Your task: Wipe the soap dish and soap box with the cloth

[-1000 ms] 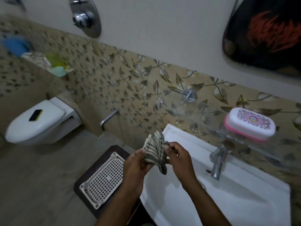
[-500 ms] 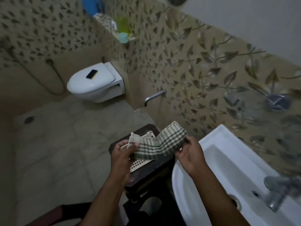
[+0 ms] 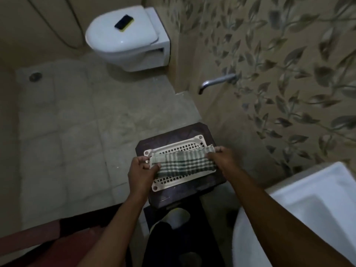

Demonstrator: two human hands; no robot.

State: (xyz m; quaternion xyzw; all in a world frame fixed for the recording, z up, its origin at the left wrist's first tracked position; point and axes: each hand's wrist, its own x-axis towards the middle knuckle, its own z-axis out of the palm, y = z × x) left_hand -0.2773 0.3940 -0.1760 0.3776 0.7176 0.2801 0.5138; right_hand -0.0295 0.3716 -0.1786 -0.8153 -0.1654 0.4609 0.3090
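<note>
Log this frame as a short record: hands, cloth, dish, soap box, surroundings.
left hand: grips the left end of the cloth
right hand: pinches the cloth's right end
cloth: checked, stretched between both hands above the dish; contact unclear
dish: white, perforated, lying flat on a dark stool
soap box: not in view
surroundings: toilet with a sponge on its lid; sink at lower right

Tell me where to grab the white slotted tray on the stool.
Pinch the tray by its near long rim, coming from your side: it lies flat on the stool, the cloth covers its middle, and that rim is bare.
</note>
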